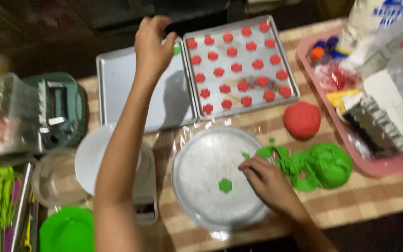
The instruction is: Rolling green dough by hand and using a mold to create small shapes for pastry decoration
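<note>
Now left hand (152, 44) pinches green piece (177, 50); right hand (269, 179) touches green dough (320, 165).

The round plate (220, 179) sits at the near table edge with one dough cutout (225, 185) on it; the right hand (267, 179) rests on its right rim, and the dough lump (328, 164) lies just right of that. Behind the plate stand two baking trays side by side: the right tray (241, 65) carries rows of dough pieces (243, 86), while the left hand (152, 44) hovers over the far right corner of the left tray (117, 88). The dough ball (302, 120) lies between the right tray and the lump.
</note>
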